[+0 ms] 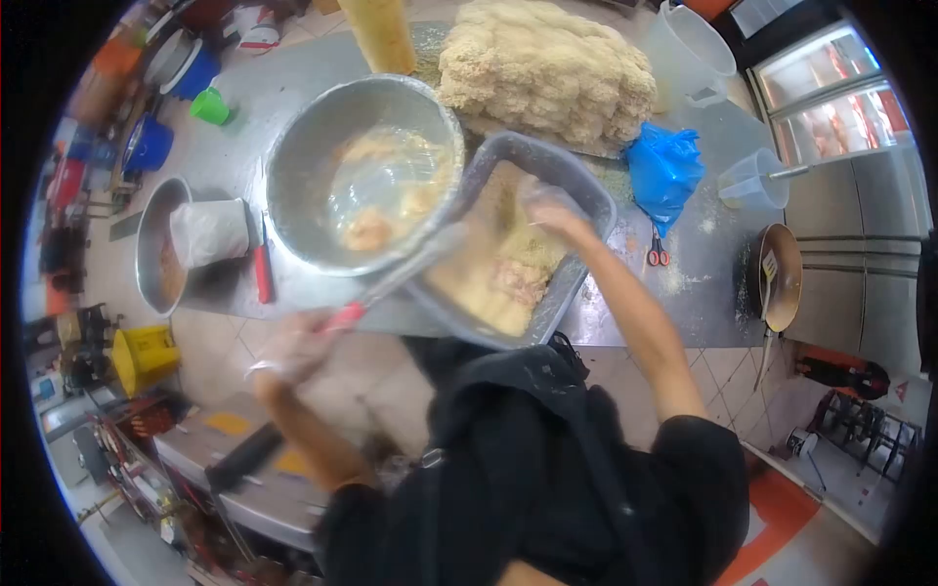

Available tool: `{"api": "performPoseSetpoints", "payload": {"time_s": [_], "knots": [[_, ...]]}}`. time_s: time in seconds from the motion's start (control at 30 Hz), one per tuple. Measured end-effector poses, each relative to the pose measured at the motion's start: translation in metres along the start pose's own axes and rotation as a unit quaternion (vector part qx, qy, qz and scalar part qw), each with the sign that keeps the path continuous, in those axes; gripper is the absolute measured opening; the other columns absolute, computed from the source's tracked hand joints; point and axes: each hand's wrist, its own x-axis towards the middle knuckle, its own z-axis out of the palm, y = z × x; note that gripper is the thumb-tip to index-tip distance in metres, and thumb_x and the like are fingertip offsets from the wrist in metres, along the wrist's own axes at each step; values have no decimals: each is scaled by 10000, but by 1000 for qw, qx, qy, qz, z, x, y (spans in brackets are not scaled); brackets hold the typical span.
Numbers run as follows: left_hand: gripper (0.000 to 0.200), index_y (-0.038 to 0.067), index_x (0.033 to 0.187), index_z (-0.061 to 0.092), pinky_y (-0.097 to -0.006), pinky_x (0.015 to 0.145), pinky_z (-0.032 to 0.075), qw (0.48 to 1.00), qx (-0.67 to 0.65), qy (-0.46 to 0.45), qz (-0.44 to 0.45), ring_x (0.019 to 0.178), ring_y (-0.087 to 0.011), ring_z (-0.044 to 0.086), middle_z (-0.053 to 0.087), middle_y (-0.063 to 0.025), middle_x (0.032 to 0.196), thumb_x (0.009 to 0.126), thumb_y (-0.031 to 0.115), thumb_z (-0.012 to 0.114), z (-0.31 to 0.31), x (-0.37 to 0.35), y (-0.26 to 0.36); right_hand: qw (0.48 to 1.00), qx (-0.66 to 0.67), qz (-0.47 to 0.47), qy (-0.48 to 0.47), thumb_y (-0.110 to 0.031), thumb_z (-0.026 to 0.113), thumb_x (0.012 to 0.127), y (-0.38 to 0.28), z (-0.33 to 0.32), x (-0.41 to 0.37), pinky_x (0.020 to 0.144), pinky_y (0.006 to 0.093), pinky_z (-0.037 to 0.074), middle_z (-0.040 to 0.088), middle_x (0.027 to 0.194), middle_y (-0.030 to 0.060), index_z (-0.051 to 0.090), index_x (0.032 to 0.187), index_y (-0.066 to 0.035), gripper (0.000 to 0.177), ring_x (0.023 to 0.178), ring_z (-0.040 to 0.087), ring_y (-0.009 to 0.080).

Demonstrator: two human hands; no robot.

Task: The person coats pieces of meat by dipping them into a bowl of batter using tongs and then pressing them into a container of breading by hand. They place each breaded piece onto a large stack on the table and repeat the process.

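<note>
My left hand point(298, 344), in a clear glove, is closed round the red handle of a long metal utensil point(396, 278). Its far end is blurred and reaches over the near left wall of a grey plastic tub point(603, 195). Inside the tub lie pale breadcrumbs point(479, 305) and a pinkish, partly coated piece of raw meat point(521, 281). My right hand point(549, 207), gloved too, reaches down at the crumbs on the tub's right side, its fingers smeared by motion. Left of the tub stands a big metal bowl point(283, 186) with wet, pale pieces in cloudy liquid.
A large heap of crumb-coated pieces point(547, 73) rises behind the tub. To its right are a blue bag point(664, 174), scissors point(659, 254) and clear buckets. A red-handled knife point(263, 272) and smaller metal bowl point(147, 234) sit left; a pan point(782, 283) is far right.
</note>
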Motion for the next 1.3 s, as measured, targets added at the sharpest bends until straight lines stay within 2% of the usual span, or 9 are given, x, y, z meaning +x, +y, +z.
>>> {"api": "performPoseSetpoints", "payload": {"time_s": [0.2, 0.3, 0.43, 0.53, 0.73, 0.9, 1.07, 1.2, 1.3], "knots": [[353, 2, 973, 691, -285, 523, 398, 988, -143, 29, -59, 560, -87, 491, 532, -1, 644, 922, 350, 655, 14, -21, -25, 865, 368, 320, -114, -271, 439, 1008, -119, 3, 49, 985, 421, 450, 583, 1264, 141, 467, 1394, 7, 476, 1134, 566, 262], [344, 2, 1001, 688, -271, 520, 389, 980, -180, 81, 2, 571, -77, 478, 545, 2, 646, 922, 335, 649, 27, -26, -42, 742, 604, 265, -120, -399, 498, 977, -133, 30, 52, 1161, 373, 278, 390, 1537, 109, 355, 1499, -47, 645, 1391, 379, 242], [297, 27, 978, 697, -255, 514, 376, 984, -171, 43, -8, 563, -67, 459, 542, 19, 631, 932, 313, 631, 24, -40, -42, 772, 520, 289, -222, -371, 390, 1035, -145, 42, 76, 1191, 403, 273, 302, 1585, 137, 343, 1487, 12, 595, 1432, 347, 260], [282, 39, 962, 697, -246, 500, 352, 986, -145, 84, -8, 550, -58, 443, 511, 39, 619, 937, 311, 625, 35, -43, -53, 698, 617, 241, -272, -426, 455, 1002, -80, 114, 89, 1226, 472, 66, 168, 1640, 89, 247, 1553, -103, 672, 1516, 127, 269], [278, 40, 961, 691, -232, 481, 319, 972, -215, 96, -5, 525, -53, 411, 452, 64, 613, 935, 311, 634, 39, -48, -70, 798, 394, 282, -358, -445, 467, 1002, -101, 14, 53, 1167, 432, 318, 347, 1559, 157, 426, 1472, -113, 577, 1403, 391, 269], [290, 32, 967, 686, -226, 480, 309, 970, -213, 113, -1, 518, -51, 391, 431, 68, 601, 934, 315, 636, 46, -38, -81, 924, 117, 39, -363, -341, 478, 990, -109, -64, 8, 963, 402, 486, 640, 1258, 180, 614, 1291, -80, 421, 1104, 630, 294], [314, 30, 991, 678, -232, 481, 307, 975, -187, 119, -25, 514, -49, 382, 417, 67, 582, 927, 335, 640, 36, -34, -60, 953, 69, 64, -287, -214, 415, 948, -165, -64, 36, 843, 455, 491, 652, 903, 211, 676, 1030, 30, 367, 817, 585, 292], [326, 27, 981, 681, -230, 485, 302, 971, -209, 119, 9, 515, -47, 377, 420, 70, 585, 922, 346, 644, 42, -31, -70, 952, 70, -57, -291, -196, 415, 926, -202, 20, 32, 812, 435, 517, 662, 977, 245, 667, 1070, 28, 367, 869, 644, 327], [332, 23, 978, 681, -230, 486, 296, 967, -231, 108, 12, 515, -44, 373, 421, 71, 583, 921, 348, 643, 43, -37, -68, 939, 35, 6, -341, -223, 377, 956, -204, 60, 11, 837, 444, 511, 673, 1053, 225, 671, 1106, 5, 402, 959, 660, 346]]}}
